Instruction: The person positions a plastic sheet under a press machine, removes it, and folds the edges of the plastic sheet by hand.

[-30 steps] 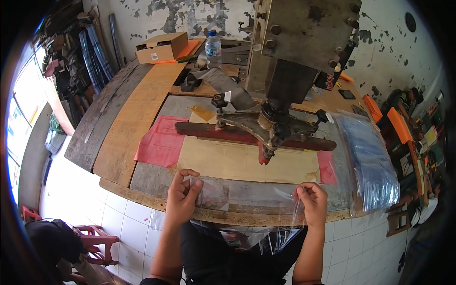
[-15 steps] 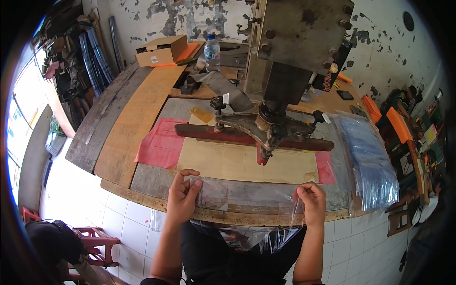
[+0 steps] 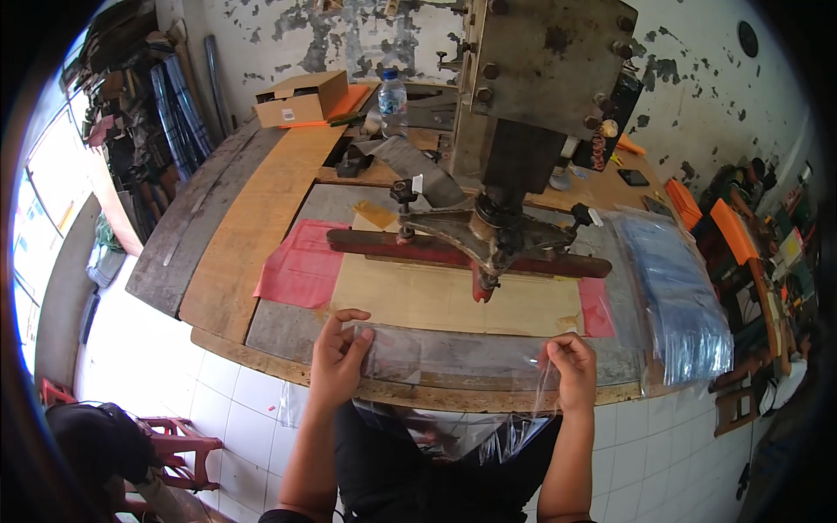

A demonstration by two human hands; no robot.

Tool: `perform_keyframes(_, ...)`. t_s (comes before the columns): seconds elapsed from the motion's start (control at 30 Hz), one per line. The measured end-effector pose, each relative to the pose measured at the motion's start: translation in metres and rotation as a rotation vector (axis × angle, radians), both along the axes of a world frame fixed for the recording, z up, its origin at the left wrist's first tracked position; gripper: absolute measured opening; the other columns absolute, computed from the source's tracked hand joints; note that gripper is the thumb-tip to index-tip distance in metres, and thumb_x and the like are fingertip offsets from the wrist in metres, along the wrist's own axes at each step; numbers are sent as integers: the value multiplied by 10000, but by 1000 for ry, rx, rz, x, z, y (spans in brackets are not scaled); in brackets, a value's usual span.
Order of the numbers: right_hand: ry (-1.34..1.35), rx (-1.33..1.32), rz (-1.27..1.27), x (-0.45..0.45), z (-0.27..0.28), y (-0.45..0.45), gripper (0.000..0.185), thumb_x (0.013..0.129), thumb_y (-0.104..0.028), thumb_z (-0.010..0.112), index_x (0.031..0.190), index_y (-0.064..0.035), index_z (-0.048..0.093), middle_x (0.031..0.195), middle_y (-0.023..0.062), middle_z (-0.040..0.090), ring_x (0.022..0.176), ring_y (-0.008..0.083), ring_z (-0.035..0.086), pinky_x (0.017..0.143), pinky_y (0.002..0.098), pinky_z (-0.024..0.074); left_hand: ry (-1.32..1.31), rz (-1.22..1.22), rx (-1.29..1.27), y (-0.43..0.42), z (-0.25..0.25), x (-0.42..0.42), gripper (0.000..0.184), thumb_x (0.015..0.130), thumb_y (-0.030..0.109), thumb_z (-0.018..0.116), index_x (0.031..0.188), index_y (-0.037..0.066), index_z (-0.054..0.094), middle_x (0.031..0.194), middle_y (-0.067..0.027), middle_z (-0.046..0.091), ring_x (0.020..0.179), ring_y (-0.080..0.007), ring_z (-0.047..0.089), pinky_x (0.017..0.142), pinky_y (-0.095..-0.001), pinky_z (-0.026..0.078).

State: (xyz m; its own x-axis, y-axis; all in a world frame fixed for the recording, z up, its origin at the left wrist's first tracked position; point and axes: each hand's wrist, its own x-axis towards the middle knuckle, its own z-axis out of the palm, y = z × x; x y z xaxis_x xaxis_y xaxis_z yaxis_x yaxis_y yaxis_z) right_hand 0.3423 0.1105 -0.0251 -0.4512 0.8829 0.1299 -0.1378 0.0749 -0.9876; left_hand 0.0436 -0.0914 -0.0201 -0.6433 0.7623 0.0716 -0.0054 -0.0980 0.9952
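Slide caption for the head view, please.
Left hand and right hand hold clear plastic film between them in front of a metal press.

Daylight glared white from the window (image 3: 51,196) left of the press (image 3: 551,65), your clear film (image 3: 504,429) glinted in front of it, and your view curved into blackened edges.

Cannot read any word, brand or number with certainty. On the front of the cardboard box (image 3: 310,110), can see a small white label (image 3: 288,114) with dark marks like a barcode, too tiny for reading. On the plastic bottle (image 3: 393,108), can make out a printed label (image 3: 392,100), partly blue, but too blurred for telling the brand or the letters on it.
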Motion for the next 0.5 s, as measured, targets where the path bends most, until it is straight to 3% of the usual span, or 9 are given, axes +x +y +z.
perform_keyframes(0.17, -9, -2, -12, 0, 0, 0, 141, 983, -137, 723, 927, -12, 693, 820, 17, 685, 740, 92, 611, 721, 251, 469, -60, -21, 43, 0, -3, -1, 255, 1054, 60, 564, 1303, 34, 513, 923, -79, 751, 697, -45, 605, 608, -207, 468)
perform_keyframes(0.5, -22, 1, -6, 1, 1, 0, 146, 983, -137, 715, 908, -15, 686, 813, 21, 685, 730, 92, 617, 704, 257, 478, -83, -27, 80, 0, -4, -1, 249, 1057, 61, 559, 1298, 19, 512, 916, -73, 736, 730, -55, 626, 631, -208, 483)
